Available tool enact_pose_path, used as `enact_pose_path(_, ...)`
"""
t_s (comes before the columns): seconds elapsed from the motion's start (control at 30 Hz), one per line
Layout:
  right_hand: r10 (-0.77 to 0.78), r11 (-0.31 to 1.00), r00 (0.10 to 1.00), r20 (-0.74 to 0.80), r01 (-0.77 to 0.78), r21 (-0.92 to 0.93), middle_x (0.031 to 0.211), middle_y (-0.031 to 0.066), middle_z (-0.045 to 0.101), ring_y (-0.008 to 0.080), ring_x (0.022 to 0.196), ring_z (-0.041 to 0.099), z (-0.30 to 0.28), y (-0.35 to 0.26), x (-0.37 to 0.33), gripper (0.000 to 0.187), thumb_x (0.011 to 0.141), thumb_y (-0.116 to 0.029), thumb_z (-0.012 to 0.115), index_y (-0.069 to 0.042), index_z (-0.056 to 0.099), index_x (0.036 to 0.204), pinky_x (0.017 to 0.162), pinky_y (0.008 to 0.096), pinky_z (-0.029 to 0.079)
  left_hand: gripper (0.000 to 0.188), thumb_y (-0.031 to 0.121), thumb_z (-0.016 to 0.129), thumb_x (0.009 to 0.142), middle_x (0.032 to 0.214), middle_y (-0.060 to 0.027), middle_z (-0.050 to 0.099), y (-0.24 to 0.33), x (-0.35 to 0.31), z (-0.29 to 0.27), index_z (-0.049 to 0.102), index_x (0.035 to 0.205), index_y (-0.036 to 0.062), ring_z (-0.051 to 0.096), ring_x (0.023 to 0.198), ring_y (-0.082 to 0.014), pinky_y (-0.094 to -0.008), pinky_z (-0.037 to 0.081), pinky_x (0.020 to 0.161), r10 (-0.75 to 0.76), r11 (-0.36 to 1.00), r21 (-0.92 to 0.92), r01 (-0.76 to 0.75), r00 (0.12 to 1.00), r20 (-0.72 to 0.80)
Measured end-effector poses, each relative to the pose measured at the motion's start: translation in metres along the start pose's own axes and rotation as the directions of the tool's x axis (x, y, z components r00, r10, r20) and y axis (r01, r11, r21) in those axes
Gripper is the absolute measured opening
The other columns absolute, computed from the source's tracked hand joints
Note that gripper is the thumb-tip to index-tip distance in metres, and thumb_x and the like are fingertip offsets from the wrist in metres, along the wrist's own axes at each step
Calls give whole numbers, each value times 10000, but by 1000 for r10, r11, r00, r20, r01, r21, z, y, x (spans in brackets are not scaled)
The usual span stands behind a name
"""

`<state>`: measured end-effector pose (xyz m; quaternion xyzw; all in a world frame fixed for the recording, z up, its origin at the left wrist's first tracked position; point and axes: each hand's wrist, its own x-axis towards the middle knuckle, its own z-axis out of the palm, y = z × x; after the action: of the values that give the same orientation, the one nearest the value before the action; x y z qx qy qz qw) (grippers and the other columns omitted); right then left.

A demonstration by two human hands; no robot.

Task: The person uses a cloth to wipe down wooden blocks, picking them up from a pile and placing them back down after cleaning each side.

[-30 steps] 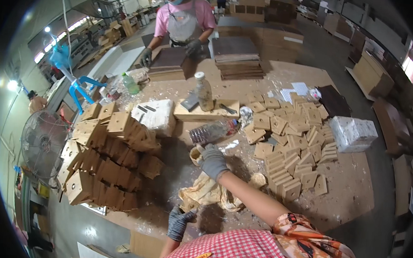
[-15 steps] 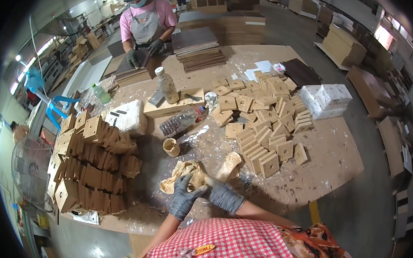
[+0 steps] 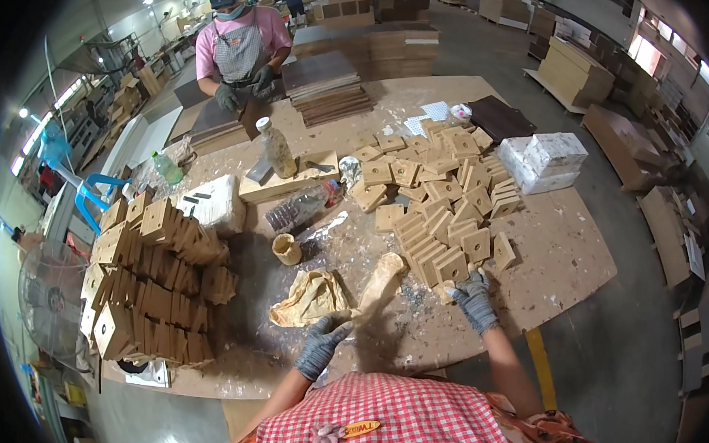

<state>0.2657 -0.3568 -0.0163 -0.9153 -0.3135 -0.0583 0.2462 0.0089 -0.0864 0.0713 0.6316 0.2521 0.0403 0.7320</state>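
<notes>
My left hand (image 3: 322, 348), in a grey knit glove, rests just below a crumpled yellow-stained cloth (image 3: 311, 298); its thumb and fingers are apart and hold nothing. Reaching forward on the right, my right hand (image 3: 473, 300), gloved likewise, has its fingers spread beside the front of a pile of square wooden blocks with a hole (image 3: 452, 266). Whether its fingertips touch the nearest block I cannot tell. A long tan-stained rag (image 3: 383, 284) lies between the hands. Behind the cloth stands a small glue-crusted pot (image 3: 287, 250).
Stacked wooden blocks (image 3: 155, 290) rise high at the left table edge. A plastic bottle (image 3: 303, 206) lies beyond the pot, and another bottle (image 3: 276, 148) stands farther back. White wrapped bundles (image 3: 541, 161) sit at the right. Across the table a person (image 3: 239, 52) handles dark boards (image 3: 324, 86).
My hands have parted. The cloth they were handling now lies on the table, and my right hand has moved right and forward to the wooden blocks.
</notes>
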Motion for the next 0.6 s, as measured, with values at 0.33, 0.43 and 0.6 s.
enact_pose_path(0.33, 148, 763, 961, 233, -261, 591, 888, 66, 629, 189, 820, 584, 25, 42, 17, 222, 776, -145, 649, -7, 631, 948, 752, 314, 477, 357, 289, 617, 868, 987, -61, 622, -10, -34, -17, 610, 1110, 26, 547, 865, -144, -283, 453, 771, 15, 1000, -13, -18, 975, -221)
enact_pose_path(0.43, 161, 448, 945, 284, -327, 832, 877, 69, 649, 158, 750, 591, 14, 34, 15, 225, 781, -102, 637, 16, 618, 972, 682, 295, 488, 327, 285, 620, 871, 1033, -21, 607, -13, -37, -18, 611, 1115, 68, 538, 918, -121, -270, 447, 810, 5, 1000, 6, -4, 985, -170)
enact_pose_path(0.6, 162, 721, 949, 272, -302, 624, 876, 51, 655, 135, 751, 583, 33, 37, 22, 189, 802, -89, 619, 38, 631, 943, 680, 280, 478, 366, 262, 607, 890, 1050, 6, 601, -25, -33, -14, 562, 1198, 69, 526, 910, -85, -232, 436, 816, -16, 994, -106, 2, 991, -135)
